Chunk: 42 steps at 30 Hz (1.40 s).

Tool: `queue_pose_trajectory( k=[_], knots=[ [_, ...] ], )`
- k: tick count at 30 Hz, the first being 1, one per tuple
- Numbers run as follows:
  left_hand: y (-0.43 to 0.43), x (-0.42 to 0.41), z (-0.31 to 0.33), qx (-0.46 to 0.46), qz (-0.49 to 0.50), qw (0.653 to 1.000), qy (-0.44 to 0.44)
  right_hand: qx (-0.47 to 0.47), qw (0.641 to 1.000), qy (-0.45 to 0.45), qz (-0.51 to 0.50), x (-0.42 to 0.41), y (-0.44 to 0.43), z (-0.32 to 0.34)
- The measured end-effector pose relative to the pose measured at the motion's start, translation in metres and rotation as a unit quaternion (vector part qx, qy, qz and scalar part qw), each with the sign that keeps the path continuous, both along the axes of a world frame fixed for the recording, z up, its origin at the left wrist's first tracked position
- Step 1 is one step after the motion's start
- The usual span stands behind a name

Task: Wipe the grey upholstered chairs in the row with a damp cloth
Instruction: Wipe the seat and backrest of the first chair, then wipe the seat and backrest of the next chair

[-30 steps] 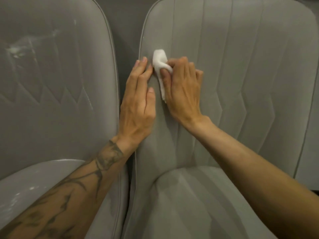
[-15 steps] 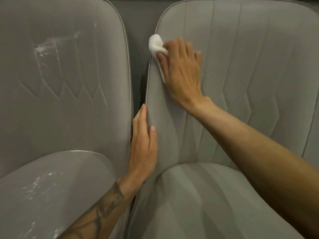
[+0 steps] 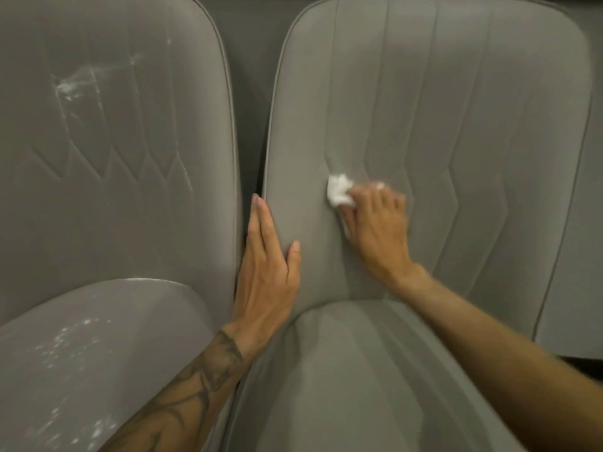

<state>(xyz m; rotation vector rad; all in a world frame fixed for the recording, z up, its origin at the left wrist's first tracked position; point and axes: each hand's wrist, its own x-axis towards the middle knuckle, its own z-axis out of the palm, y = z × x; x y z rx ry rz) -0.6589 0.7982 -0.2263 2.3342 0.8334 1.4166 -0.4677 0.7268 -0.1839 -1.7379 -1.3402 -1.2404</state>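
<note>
The white cloth (image 3: 339,194) sat bunched against the middle backrest of the right grey chair (image 3: 473,109), much of it hidden under your right hand (image 3: 380,233), whose curled, blurred fingers gripped it. Your left hand (image 3: 266,278) lay flat, fingers straight, along that backrest's left edge, its outer fingers lost in the gap. The left chair (image 3: 124,197), cut off by the frame, bore white smears (image 3: 70,84) on its back and specks (image 3: 75,340) on its seat.

Dark grey wall (image 3: 252,44) at back; dim light.
</note>
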Motion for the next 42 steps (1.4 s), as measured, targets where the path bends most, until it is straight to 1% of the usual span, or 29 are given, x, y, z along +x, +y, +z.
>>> queue_pose_trajectory(
  k=[2,4,6,7,9,10,11,12,13,15,17,19,21,22,24,26,27,29,30,32,33,35,37,39,42],
  knots=[
    [-0.003,-0.001,-0.006,0.028,0.016,0.999,0.01,-0.086,0.996,-0.008,0.029,-0.017,-0.017,-0.049],
    [-0.006,-0.005,-0.015,0.046,0.032,0.998,0.036,-0.179,0.982,-0.047,0.045,-0.014,-0.031,-0.066],
    [-0.011,-0.01,-0.024,0.053,0.041,0.996,0.056,-0.195,0.974,-0.107,0.04,0.004,-0.031,-0.053],
    [-0.014,-0.01,-0.026,0.058,0.044,0.995,0.062,-0.171,0.979,-0.107,0.032,0.012,-0.029,-0.043],
    [-0.016,-0.01,-0.027,0.064,0.054,0.994,0.067,-0.074,0.996,-0.04,0.009,0.017,-0.02,-0.028],
    [-0.016,-0.009,-0.027,0.063,0.06,0.994,0.067,-0.035,0.999,0.001,0.001,0.01,-0.016,-0.029],
    [-0.016,-0.009,-0.027,0.06,0.062,0.994,0.07,-0.014,0.999,0.035,-0.002,0.0,-0.013,-0.036],
    [-0.017,-0.009,-0.026,0.057,0.063,0.994,0.071,-0.015,0.998,0.058,0.005,-0.011,-0.013,-0.046],
    [-0.018,-0.009,-0.026,0.055,0.064,0.994,0.071,-0.035,0.996,0.074,0.022,-0.022,-0.014,-0.059],
    [-0.02,-0.009,-0.024,0.048,0.055,0.995,0.071,-0.124,0.985,0.102,0.057,-0.037,-0.025,-0.082],
    [-0.021,-0.01,-0.022,0.029,0.041,0.997,0.064,-0.239,0.96,0.121,0.08,-0.047,-0.038,-0.1],
    [-0.025,-0.012,-0.02,0.002,0.03,0.998,0.061,-0.35,0.915,0.164,0.115,-0.053,-0.046,-0.105],
    [-0.032,-0.017,-0.016,-0.024,0.017,0.997,0.067,-0.413,0.866,0.233,0.161,-0.056,-0.047,-0.1],
    [-0.036,-0.022,-0.014,-0.033,0.006,0.997,0.073,-0.434,0.844,0.258,0.178,-0.059,-0.047,-0.096],
    [-0.039,-0.035,-0.009,-0.049,-0.027,0.994,0.089,-0.461,0.815,0.287,0.203,-0.067,-0.047,-0.088],
    [-0.041,-0.052,-0.007,-0.074,-0.074,0.988,0.111,-0.456,0.798,0.328,0.22,-0.079,-0.05,-0.082],
    [-0.042,-0.063,-0.008,-0.089,-0.094,0.984,0.12,-0.439,0.792,0.36,0.225,-0.088,-0.051,-0.079],
    [-0.04,-0.086,-0.013,-0.095,-0.123,0.977,0.144,-0.369,0.789,0.439,0.219,-0.111,-0.055,-0.074],
    [-0.037,-0.099,-0.015,-0.077,-0.13,0.976,0.154,-0.331,0.79,0.469,0.216,-0.125,-0.057,-0.075],
    [-0.031,-0.129,-0.02,-0.029,-0.159,0.973,0.166,-0.276,0.794,0.499,0.21,-0.159,-0.06,-0.073],
    [-0.026,-0.146,-0.022,-0.008,-0.175,0.97,0.167,-0.263,0.796,0.504,0.211,-0.178,-0.059,-0.071],
    [-0.013,-0.181,-0.024,0.016,-0.184,0.967,0.178,-0.256,0.803,0.496,0.211,-0.216,-0.052,-0.066],
    [0.003,-0.218,-0.025,0.007,-0.171,0.966,0.196,-0.257,0.821,0.471,0.194,-0.25,-0.041,-0.063],
    [0.021,-0.252,-0.023,-0.009,-0.151,0.963,0.223,-0.268,0.837,0.452,0.152,-0.278,-0.03,-0.064],
    [0.048,-0.298,-0.016,-0.036,-0.127,0.954,0.268,-0.338,0.839,0.422,0.057,-0.31,-0.016,-0.071]
  ],
)
